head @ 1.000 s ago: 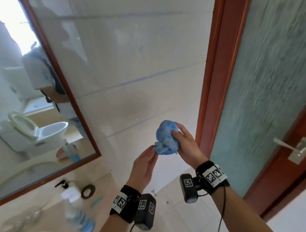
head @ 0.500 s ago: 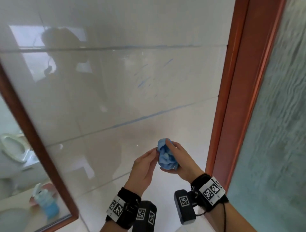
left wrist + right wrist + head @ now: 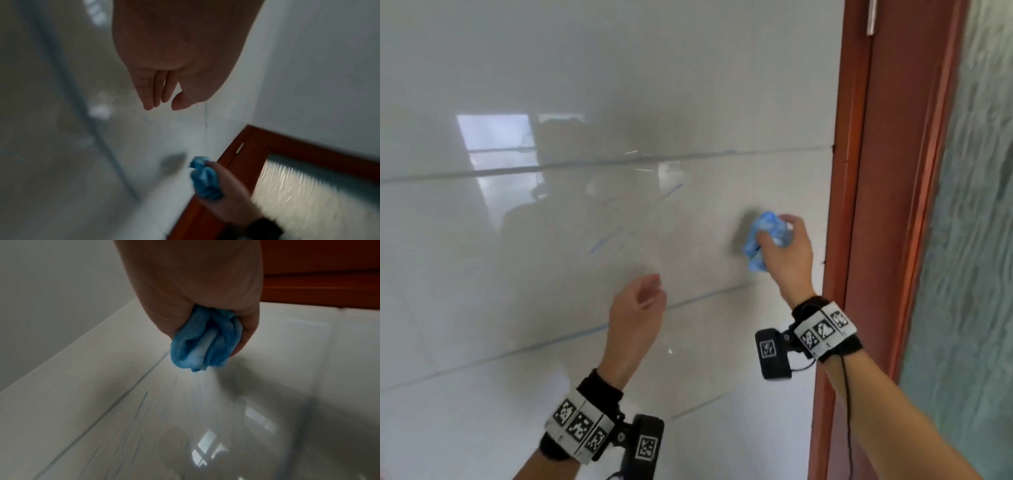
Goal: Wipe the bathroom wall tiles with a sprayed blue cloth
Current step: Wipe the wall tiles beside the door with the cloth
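From the head camera we see glossy white wall tiles (image 3: 619, 102) filling most of the view, crossed by thin grout lines tinted blue and marked with a few short blue streaks. A window and a dim figure show as reflections in the glaze. On the right the tiles end at a red-brown wooden door frame (image 3: 859, 171), and beyond it stands a panel of rippled frosted glass (image 3: 969, 240). Our right hand (image 3: 787, 253) clutches the bunched blue cloth (image 3: 765, 236) near the tile surface, just beside the door frame; whether the cloth touches the tile we cannot tell. Our left hand (image 3: 635, 313) is raised lower and to the left, loosely open and holding nothing.

From the left wrist camera, blurred, we see the left hand (image 3: 164, 78) with fingers straight together and the thumb apart, empty. Below it the right hand (image 3: 228, 191) grips the blue cloth (image 3: 203, 178) beside the door frame (image 3: 257, 141), with the frosted glass (image 3: 308, 194) behind.

From the right wrist camera we see the right hand (image 3: 195, 296) closed round the blue cloth (image 3: 203, 344), whose folds hang out toward the shiny tiles (image 3: 102, 402); faint blue streaks run along the glaze by a grout line
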`<state>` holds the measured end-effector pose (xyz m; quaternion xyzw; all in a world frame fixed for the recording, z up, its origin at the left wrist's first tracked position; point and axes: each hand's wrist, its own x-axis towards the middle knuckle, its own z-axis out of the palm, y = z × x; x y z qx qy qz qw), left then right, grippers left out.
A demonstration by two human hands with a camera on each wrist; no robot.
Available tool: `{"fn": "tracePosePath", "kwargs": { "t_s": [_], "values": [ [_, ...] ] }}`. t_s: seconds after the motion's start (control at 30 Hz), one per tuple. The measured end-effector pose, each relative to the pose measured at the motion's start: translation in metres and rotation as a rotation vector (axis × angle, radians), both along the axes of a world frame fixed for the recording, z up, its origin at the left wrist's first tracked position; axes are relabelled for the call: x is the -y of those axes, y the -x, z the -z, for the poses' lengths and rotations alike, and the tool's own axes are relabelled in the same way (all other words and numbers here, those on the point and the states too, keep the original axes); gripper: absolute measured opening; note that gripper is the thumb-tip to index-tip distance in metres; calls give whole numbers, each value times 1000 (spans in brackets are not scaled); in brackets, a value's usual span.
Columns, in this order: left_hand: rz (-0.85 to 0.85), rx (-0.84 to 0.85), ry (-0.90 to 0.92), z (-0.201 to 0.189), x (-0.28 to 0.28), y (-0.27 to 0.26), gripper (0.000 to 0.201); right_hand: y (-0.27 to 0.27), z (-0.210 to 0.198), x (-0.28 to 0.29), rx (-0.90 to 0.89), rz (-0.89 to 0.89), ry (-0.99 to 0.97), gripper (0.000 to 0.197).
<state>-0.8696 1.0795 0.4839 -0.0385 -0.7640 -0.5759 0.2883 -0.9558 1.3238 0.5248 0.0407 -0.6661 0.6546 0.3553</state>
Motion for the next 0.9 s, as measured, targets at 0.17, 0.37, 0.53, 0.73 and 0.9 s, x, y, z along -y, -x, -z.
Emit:
{"fn": "tracePosePath", "kwargs": {
  "t_s": [0.17, 0.37, 0.53, 0.73, 0.9],
  "values": [
    [-440, -331, 683, -53, 13, 33, 53, 70, -91, -28, -289, 153, -167, 44],
    [-711, -321, 789, -102, 57, 39, 63, 120, -137, -11, -476, 237, -339, 36],
    [-818, -294, 783, -109, 92, 32, 63, 128, -122, 8, -589, 215, -286, 31],
    [-936, -268, 742, -114, 127, 31, 60, 111, -94, 59, -732, 170, -410, 34],
    [-914, -297, 778, -113, 127, 27, 58, 107, -92, 63, -745, 138, -712, 39]
  ]
}}
